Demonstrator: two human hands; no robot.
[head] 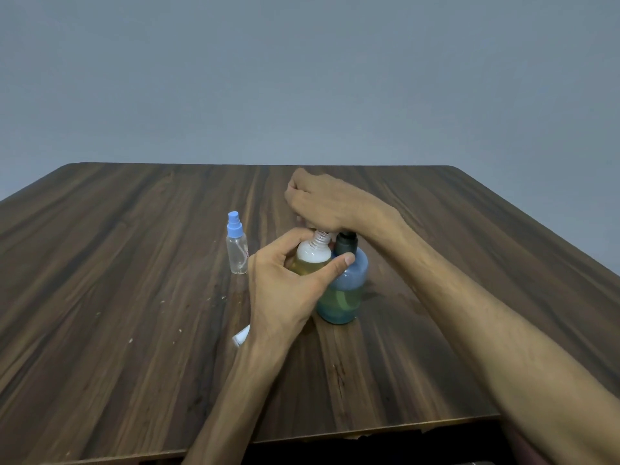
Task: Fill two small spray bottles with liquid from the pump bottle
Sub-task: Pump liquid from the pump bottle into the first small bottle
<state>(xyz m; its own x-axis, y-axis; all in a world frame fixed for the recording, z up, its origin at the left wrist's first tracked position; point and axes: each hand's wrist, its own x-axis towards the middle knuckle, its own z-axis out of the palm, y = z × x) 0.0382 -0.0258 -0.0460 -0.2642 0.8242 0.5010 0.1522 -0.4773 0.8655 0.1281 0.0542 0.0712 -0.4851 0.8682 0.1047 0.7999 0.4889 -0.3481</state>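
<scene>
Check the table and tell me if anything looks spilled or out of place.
No pooled liquid shows. Pale specks dot the table left of the left hand; I cannot tell what they are. A white object lies half hidden behind the left wrist.

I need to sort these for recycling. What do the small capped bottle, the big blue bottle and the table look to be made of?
Small capped bottle: clear glossy plastic by the look, see-through body, pale blue cap. Big blue bottle: translucent blue plastic, liquid showing through, dark top. Table: dark wood grain, matte; possibly laminate.
</scene>
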